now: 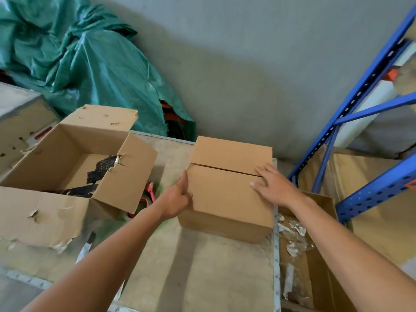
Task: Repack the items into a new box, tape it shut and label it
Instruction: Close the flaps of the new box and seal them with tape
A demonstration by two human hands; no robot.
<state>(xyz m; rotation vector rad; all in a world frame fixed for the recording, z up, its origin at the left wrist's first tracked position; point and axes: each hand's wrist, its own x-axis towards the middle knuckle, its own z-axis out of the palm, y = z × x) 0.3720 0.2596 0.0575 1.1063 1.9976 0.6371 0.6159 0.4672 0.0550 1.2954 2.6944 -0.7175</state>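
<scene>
A clean brown cardboard box (227,194) stands on the table (198,266), its top flaps folded shut with an untaped seam across the middle. My left hand (176,199) presses against the box's left side, fingers pointing up along the edge. My right hand (273,185) lies flat on the top right flap, fingers spread. To the left sits an old torn box (74,167), open, with black plastic-wrapped items (101,170) inside. A red tape dispenser (149,194) lies between the two boxes, partly hidden.
A knife or cutter (86,246) lies near the torn box's front. An open carton with tape scraps (299,251) sits below the table's right edge. Blue metal racking (360,113) stands at right, a green tarp (90,64) at back left.
</scene>
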